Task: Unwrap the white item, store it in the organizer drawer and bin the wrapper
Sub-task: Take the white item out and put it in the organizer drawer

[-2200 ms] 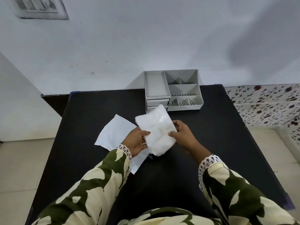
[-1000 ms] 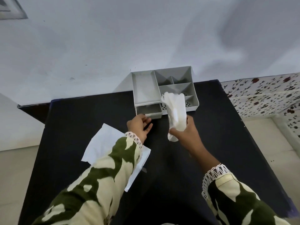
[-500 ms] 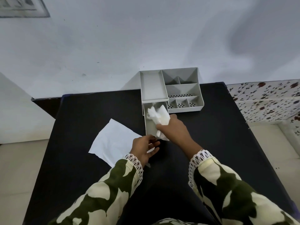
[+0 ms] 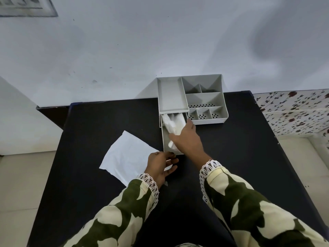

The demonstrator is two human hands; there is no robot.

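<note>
The right hand is pressing the white item down into the pulled-out drawer of the grey organizer, its fingers closing around the crumpled bundle. The left hand is resting at the drawer's near edge, fingers loosely curled and apparently gripping nothing, partly over the flat wrapper lying on the dark desk. The item looks soft, light and springy (likely to puff back up), so tucking it in from the top should suit.
</note>
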